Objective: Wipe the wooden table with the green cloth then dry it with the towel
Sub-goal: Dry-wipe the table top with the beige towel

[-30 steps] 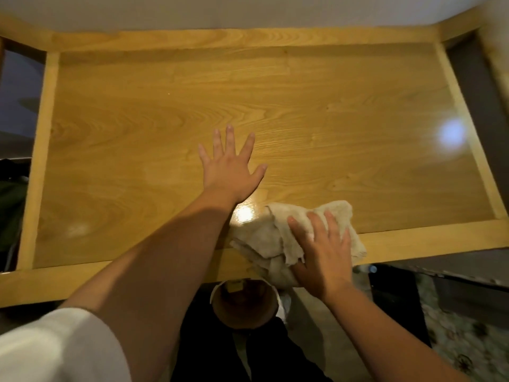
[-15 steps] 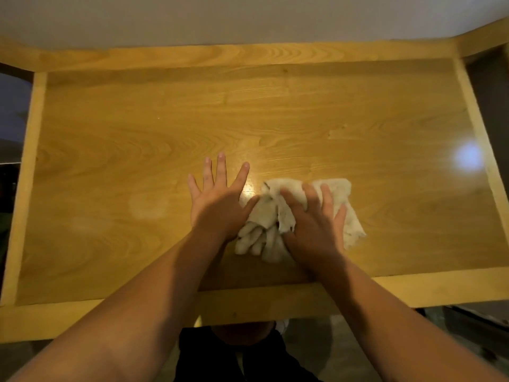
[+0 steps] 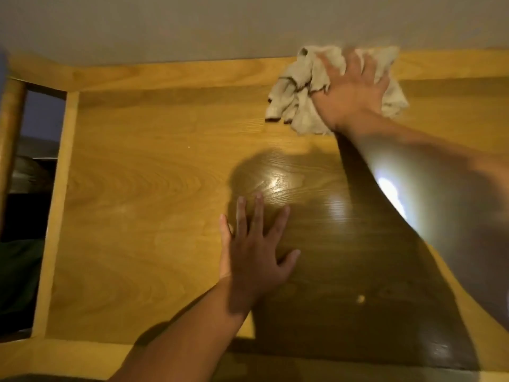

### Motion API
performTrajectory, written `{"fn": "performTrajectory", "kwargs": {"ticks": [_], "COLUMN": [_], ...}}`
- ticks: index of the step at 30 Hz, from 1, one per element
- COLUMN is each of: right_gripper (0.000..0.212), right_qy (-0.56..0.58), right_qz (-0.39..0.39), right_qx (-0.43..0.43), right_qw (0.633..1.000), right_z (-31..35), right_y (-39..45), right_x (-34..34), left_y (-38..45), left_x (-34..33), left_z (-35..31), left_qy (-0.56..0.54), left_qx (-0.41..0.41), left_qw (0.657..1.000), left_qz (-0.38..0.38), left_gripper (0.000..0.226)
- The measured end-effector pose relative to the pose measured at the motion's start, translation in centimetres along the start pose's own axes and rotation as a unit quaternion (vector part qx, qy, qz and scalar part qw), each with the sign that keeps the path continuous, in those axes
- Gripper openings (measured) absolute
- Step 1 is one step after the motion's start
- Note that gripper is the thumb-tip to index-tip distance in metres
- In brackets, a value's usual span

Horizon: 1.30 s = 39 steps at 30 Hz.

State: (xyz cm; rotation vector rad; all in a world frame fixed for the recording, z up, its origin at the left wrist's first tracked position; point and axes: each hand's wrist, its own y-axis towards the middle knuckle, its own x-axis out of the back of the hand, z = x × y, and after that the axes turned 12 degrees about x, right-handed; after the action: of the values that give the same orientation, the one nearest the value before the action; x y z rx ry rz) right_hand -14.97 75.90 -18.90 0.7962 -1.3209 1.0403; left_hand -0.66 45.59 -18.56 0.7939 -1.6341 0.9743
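A crumpled beige towel (image 3: pixel 296 89) lies at the far edge of the wooden table (image 3: pixel 143 194), right of centre, against the raised back rim. My right hand (image 3: pixel 355 92) presses flat on top of the towel, arm stretched far forward and blurred. My left hand (image 3: pixel 256 246) rests palm down on the table's middle with fingers spread, holding nothing. No green cloth is in view.
A pale wall (image 3: pixel 220 23) runs right behind the table's back rim. The table has a lighter raised border (image 3: pixel 59 188) on the left. Beyond the left border are dark shapes and a wooden post (image 3: pixel 9 128). Shadow covers the near right part of the tabletop.
My right hand has pushed the towel from the near edge across the table to the far rim. The left hand stays flat on the middle of the table. The view has leaned forward.
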Motion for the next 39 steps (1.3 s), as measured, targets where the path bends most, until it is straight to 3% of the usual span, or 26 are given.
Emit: {"fn": "performTrajectory", "kwargs": {"ticks": [10,14,18,21,29,35,39], "right_gripper": [0.067,0.068,0.072,0.072,0.071,0.067,0.070], "right_qy": [-0.013,0.004,0.023,0.017,0.030,0.042,0.030], "right_qz": [0.011,0.021,0.042,0.010,0.020,0.020,0.029], "right_qx": [0.033,0.059,0.031,0.036,0.076,0.070,0.066], "right_qw": [0.999,0.998,0.998,0.999,0.996,0.996,0.997], "right_z": [0.4,0.7,1.6,2.7,4.2,4.6,4.6], "right_y": [-1.6,-9.1,-19.1,-27.3,-44.3,-47.0,-46.8], "right_x": [0.5,-0.1,-0.6,-1.3,-3.3,-3.0,-2.7], "left_y": [0.0,0.3,0.1,0.1,0.0,-0.3,-0.9], "left_x": [-0.2,-0.3,0.1,0.2,-0.2,0.0,0.2], "left_z": [0.4,0.6,0.6,0.5,0.7,0.3,-3.4], "left_qy": [0.017,0.046,0.055,0.049,0.048,0.060,0.041], "left_qx": [-0.003,-0.005,-0.008,-0.009,0.006,0.017,0.036], "left_qw": [1.000,0.999,0.998,0.999,0.999,0.998,0.998], "left_qz": [0.015,0.026,0.008,0.007,0.004,0.014,0.038], "left_gripper": [0.079,0.078,0.068,0.061,0.068,0.072,0.082]}}
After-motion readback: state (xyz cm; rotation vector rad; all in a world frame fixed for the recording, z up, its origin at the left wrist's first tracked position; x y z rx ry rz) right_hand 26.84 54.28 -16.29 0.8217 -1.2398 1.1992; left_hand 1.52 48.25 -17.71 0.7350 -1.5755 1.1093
